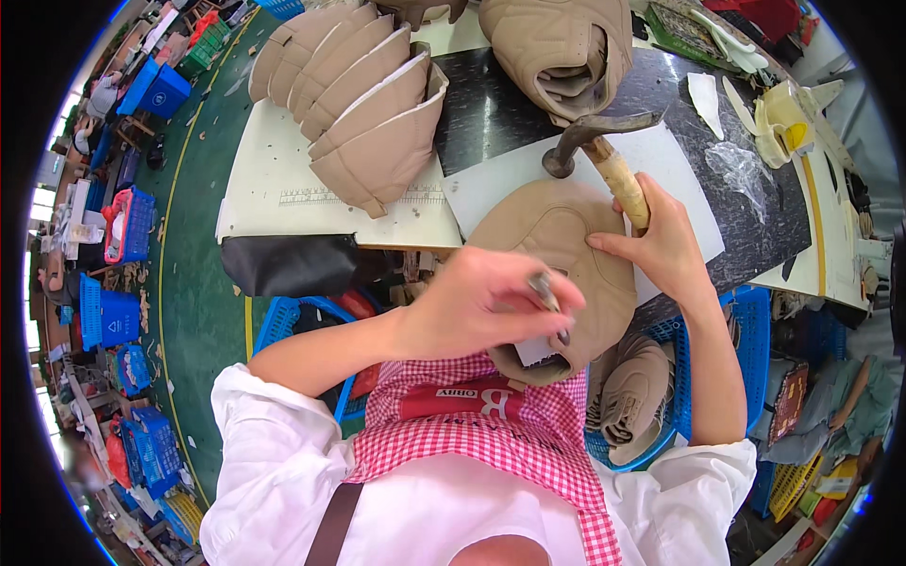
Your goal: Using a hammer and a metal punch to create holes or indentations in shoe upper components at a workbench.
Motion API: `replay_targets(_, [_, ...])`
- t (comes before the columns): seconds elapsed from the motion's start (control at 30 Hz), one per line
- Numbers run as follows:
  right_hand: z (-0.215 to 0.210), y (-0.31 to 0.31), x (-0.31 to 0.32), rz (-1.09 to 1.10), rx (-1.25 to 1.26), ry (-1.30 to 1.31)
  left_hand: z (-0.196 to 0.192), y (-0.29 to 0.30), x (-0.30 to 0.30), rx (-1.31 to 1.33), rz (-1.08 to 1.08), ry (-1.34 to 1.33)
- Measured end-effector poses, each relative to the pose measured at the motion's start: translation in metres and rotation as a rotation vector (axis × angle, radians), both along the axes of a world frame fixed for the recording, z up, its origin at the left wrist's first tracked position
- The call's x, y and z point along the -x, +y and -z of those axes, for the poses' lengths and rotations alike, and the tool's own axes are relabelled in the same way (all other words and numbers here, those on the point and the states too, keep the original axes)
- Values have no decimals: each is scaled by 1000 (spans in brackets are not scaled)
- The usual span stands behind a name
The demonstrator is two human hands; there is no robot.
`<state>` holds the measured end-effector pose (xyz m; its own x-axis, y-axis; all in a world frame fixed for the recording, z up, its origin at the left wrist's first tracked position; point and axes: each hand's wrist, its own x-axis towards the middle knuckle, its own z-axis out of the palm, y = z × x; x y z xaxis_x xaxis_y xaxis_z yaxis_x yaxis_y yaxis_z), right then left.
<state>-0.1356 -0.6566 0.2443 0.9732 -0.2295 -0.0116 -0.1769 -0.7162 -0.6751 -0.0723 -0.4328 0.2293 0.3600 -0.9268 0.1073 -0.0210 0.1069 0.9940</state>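
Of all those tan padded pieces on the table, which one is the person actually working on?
The single tan piece at the table's near edge, under both hands: the left hand presses it, the right hand holds a hammer over it. The others sit stacked farther back.

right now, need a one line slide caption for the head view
Left hand presses a tan padded shoe upper on the worktable while right hand grips a wooden-handled hammer.

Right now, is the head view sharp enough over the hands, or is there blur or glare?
Head view: the left hand is slightly motion-blurred; the right hand and hammer look sharp; faint glare streaks the dark table top; fisheye bends edges near the rim.
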Motion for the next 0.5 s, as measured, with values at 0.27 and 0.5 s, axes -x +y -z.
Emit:
replay_targets(0.27, [11, -4, 35, 251, 78, -149, 21, -21, -7, -72, 127, 222])
replay_targets(0.5, [-26, 8, 117, 518, -198, -257, 11, -11, -4, -86, 127, -207])
